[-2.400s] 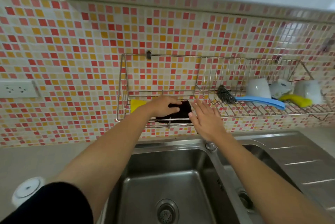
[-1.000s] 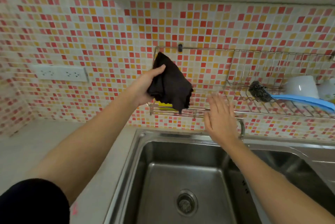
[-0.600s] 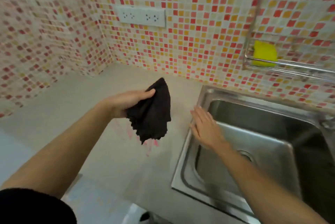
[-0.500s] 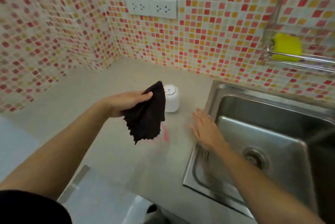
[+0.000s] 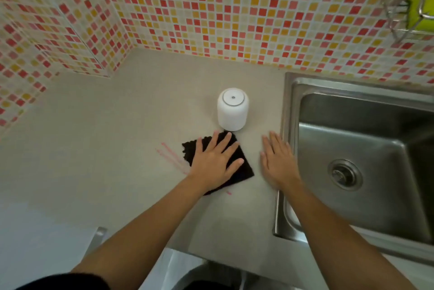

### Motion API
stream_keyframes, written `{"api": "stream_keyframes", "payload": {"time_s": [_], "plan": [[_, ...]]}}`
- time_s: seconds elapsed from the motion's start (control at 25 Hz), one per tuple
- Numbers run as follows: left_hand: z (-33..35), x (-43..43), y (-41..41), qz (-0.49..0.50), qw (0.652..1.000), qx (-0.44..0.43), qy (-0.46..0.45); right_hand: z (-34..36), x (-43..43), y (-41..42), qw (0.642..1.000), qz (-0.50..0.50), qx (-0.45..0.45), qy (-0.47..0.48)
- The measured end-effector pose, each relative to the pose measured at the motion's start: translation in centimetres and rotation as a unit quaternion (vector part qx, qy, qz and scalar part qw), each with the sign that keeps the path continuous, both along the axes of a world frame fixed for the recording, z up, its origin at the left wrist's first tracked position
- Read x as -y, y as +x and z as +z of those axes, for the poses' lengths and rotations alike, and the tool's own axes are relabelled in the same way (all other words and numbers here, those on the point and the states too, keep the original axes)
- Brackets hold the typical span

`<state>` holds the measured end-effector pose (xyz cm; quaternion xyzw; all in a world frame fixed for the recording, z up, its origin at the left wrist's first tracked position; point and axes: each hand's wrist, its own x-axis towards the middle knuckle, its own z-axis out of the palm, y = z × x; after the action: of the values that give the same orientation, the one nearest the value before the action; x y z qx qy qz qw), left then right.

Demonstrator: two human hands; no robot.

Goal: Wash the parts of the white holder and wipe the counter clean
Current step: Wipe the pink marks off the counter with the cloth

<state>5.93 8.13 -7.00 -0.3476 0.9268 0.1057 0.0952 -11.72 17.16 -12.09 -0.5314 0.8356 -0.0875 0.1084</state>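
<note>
A black cloth (image 5: 242, 168) lies flat on the beige counter (image 5: 112, 139). My left hand (image 5: 215, 160) presses on it with straight, spread fingers. Pink streaks (image 5: 170, 155) mark the counter just left of the cloth, and a small pink spot sits below it. The white holder (image 5: 232, 109) stands upside down right behind the cloth, its round base facing up. My right hand (image 5: 278, 160) lies flat and open on the counter beside the sink's left rim, holding nothing.
A steel sink (image 5: 366, 160) with a drain (image 5: 344, 174) fills the right side. A wire rack (image 5: 399, 3) with a yellow sponge (image 5: 420, 5) hangs on the mosaic wall at top right. The counter's front edge runs below my forearms.
My left hand carried the cloth from the wall rack down to the counter and now presses it flat over the pink marks. My right hand settled on the counter beside the sink.
</note>
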Motion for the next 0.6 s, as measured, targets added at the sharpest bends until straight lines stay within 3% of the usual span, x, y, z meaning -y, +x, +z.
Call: {"api": "stream_keyframes", "payload": {"time_s": [0.12,0.36,0.52,0.6], "plan": [[-3.5,0.1,-0.3,-0.017,0.999,0.026,0.012,-0.4,0.1,-0.1,1.0,-0.007,-0.014,0.001],[-5.2,-0.7,4.0,-0.049,0.993,-0.083,-0.068,-0.8,0.1,-0.3,1.0,-0.001,-0.008,0.005],[-4.6,0.1,0.5,0.012,0.992,-0.119,-0.039,-0.3,0.2,-0.4,1.0,-0.005,0.02,-0.021],[-5.2,-1.7,0.0,-0.06,0.989,-0.127,-0.038,0.6,1.1,-0.7,0.995,-0.028,0.062,-0.069]]}}
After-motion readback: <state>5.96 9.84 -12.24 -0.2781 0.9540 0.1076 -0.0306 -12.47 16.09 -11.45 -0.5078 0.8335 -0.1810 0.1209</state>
